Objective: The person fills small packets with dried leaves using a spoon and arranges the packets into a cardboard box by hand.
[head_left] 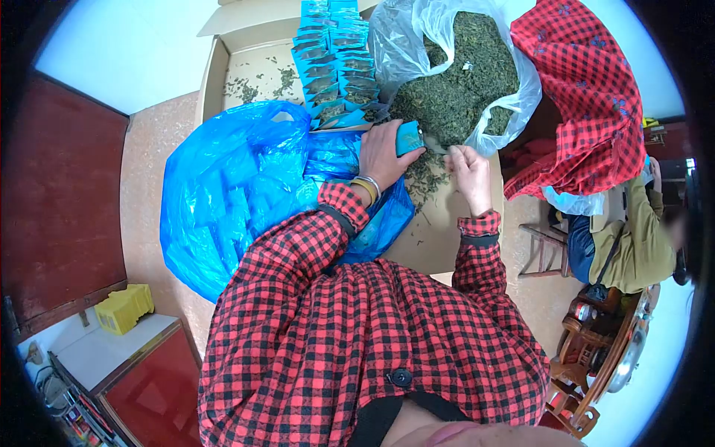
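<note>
My left hand (382, 155) is closed around a small blue packet (409, 139), whose mouth points right. My right hand (471, 176) pinches a small, thin, spoon-like tool (436, 146) beside the packet's mouth; its tip is hard to make out. Just beyond both hands, a heap of dried green leaves (477, 74) fills an opened clear plastic bag (527, 97). Behind my left hand, two rows of blue packets (328, 63) stand packed together with leaves showing in their tops. Under my left wrist spreads a large blue plastic bag (216, 186) with packets visible inside.
Everything rests on a cardboard box (439, 238) with loose leaf bits scattered over it. Red checked cloth (581, 89) hangs at the right. Beyond it another person (633, 238) sits near a wooden stool (544, 249). A yellow container (125, 308) stands on a cabinet at lower left.
</note>
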Available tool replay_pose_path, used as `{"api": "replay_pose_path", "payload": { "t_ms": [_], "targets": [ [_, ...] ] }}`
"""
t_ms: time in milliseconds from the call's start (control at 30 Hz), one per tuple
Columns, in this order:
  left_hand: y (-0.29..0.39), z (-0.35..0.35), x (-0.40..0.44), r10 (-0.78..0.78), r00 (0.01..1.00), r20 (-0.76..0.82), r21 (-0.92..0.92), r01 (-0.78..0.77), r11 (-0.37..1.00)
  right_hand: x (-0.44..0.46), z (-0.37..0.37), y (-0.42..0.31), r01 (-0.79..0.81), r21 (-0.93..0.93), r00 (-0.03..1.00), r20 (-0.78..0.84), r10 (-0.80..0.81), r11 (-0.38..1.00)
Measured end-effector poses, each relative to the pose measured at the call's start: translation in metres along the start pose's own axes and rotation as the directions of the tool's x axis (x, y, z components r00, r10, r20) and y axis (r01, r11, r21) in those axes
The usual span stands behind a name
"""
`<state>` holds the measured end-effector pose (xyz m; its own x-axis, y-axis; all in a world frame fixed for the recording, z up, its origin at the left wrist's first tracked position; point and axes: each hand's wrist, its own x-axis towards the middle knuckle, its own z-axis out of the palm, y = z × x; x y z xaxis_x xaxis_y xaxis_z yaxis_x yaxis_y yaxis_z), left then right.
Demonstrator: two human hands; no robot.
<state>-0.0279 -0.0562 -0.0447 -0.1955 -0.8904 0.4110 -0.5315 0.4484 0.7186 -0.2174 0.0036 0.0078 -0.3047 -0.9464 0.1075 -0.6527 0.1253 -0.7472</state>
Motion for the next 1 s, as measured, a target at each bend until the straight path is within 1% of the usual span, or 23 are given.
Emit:
{"api": "replay_pose_path", "payload": {
  "t_ms": [100, 133, 233, 267, 300, 367, 400, 500, 533, 633, 667, 767, 800, 900, 933, 1000],
  "targets": [
    [-0.002, 0.0, -0.002, -0.004, 1.0, 0.006, 0.004, 0.004, 1.0, 0.006, 0.009, 0.007, -0.105, 0.192, 0.991, 0.101, 0.087, 0.976],
    [-0.002, 0.0, -0.001, -0.002, 1.0, 0.004, 0.005, 0.002, 1.0, 0.01, 0.013, 0.012, -0.107, 0.194, 0.991, 0.102, 0.088, 0.975],
    [-0.001, 0.0, 0.0, 0.007, 1.0, 0.001, 0.007, -0.007, 1.0, 0.026, 0.019, 0.017, -0.194, 0.055, 0.973, -0.116, 0.199, 0.979],
    [0.0, 0.0, 0.001, 0.005, 1.0, 0.006, 0.008, -0.005, 1.0, 0.031, 0.018, 0.016, -0.192, 0.057, 0.974, -0.115, 0.197, 0.98],
    [0.0, -0.001, 0.001, 0.0, 1.0, 0.01, 0.01, 0.0, 1.0, 0.036, 0.015, 0.015, -0.136, 0.017, 0.97, -0.202, 0.136, 0.991],
    [-0.001, -0.002, -0.001, -0.007, 1.0, 0.018, 0.012, 0.007, 1.0, 0.04, 0.01, 0.011, -0.04, -0.077, 0.931, -0.365, 0.009, 0.996],
    [-0.002, -0.001, -0.001, -0.006, 1.0, 0.018, 0.012, 0.006, 1.0, 0.041, 0.008, 0.01, -0.042, -0.078, 0.93, -0.366, 0.01, 0.996],
    [-0.002, 0.0, 0.0, 0.0, 1.0, 0.011, 0.009, 0.0, 1.0, 0.043, 0.004, 0.005, 0.075, -0.145, 0.914, -0.386, -0.126, 0.987],
    [-0.002, 0.0, 0.0, 0.0, 1.0, 0.008, 0.009, 0.0, 1.0, 0.041, 0.003, 0.0, 0.079, -0.146, 0.914, -0.384, -0.13, 0.986],
    [-0.002, 0.0, -0.001, 0.0, 1.0, 0.0, 0.009, 0.0, 1.0, 0.019, 0.003, -0.017, 0.169, -0.246, 0.914, -0.322, -0.245, 0.954],
    [-0.002, 0.0, -0.001, -0.002, 1.0, 0.0, 0.012, 0.002, 1.0, 0.012, 0.003, -0.019, 0.169, -0.247, 0.914, -0.323, -0.246, 0.954],
    [-0.002, 0.001, -0.001, 0.0, 1.0, 0.003, 0.009, 0.0, 1.0, -0.009, 0.004, -0.025, 0.162, -0.19, 0.948, -0.241, -0.206, 0.968],
    [-0.002, 0.001, -0.001, -0.001, 1.0, 0.003, 0.008, 0.001, 1.0, -0.015, 0.004, -0.027, 0.162, -0.194, 0.947, -0.244, -0.207, 0.968],
    [-0.002, 0.002, -0.002, -0.003, 1.0, 0.003, 0.005, 0.003, 1.0, -0.027, 0.005, -0.034, 0.298, -0.235, 0.925, -0.17, -0.341, 0.925],
    [-0.002, 0.002, -0.002, -0.004, 1.0, 0.005, 0.002, 0.004, 1.0, -0.027, 0.005, -0.034, 0.299, -0.237, 0.924, -0.171, -0.342, 0.924],
    [-0.003, 0.002, -0.002, -0.007, 1.0, 0.007, 0.001, 0.007, 1.0, -0.025, 0.005, -0.033, 0.352, -0.267, 0.867, -0.268, -0.419, 0.897]
  ]
}}
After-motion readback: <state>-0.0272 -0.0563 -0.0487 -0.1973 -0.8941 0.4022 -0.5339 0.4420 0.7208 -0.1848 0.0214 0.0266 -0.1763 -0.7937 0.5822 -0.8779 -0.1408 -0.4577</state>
